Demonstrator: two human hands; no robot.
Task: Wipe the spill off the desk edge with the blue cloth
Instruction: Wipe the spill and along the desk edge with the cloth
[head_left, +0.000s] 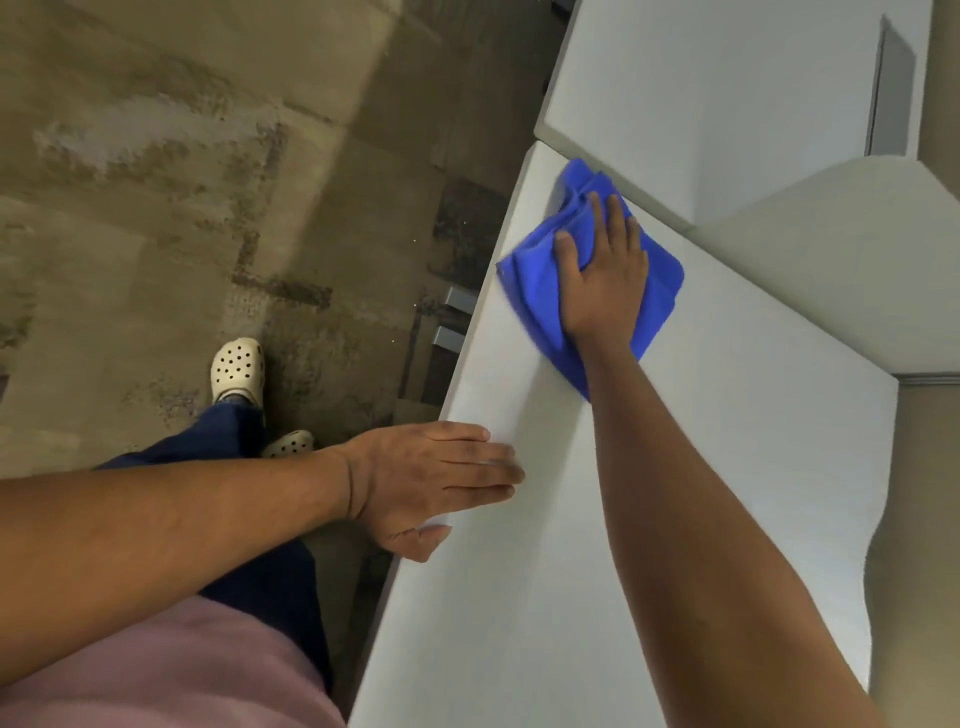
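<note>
A blue cloth (540, 291) lies crumpled on the white desk (701, 467), close to its left edge and up against a raised white partition. My right hand (605, 270) presses flat on top of the cloth, fingers spread. Nearer to me, my left hand (431, 483) rests flat on the desk's left edge, fingers together on the top and thumb hanging over the side. It holds nothing. No spill is visible on the white surface.
A raised white partition (727, 93) borders the desk at the far side, and a curved beige panel (841, 260) stands to the right. Brown worn floor (182, 182) lies left of the desk, with my feet in white clogs (238, 371).
</note>
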